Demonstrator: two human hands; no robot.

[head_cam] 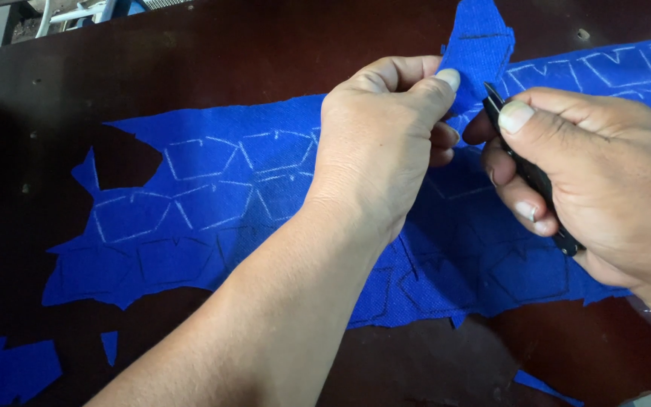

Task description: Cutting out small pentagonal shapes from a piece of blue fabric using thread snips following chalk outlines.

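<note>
Mid-cut: my left hand pinched a lifted flap of the blue chalk-marked fabric sheet at 12 o'clock on the dark brown tabletop. My right hand gripped small black snips. Next cut needed blades aligned to a chalk line.

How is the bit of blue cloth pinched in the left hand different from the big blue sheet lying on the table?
The pinched piece is small and lifted upright by the left hand; the big sheet is wide and lies flat on the dark table. The sheet shows many chalked outlines and ragged cut-out edges; the piece shows only faint dark lines. Both are the same bright blue fabric. The right hand holds a dark cutting tool beside them.
</note>
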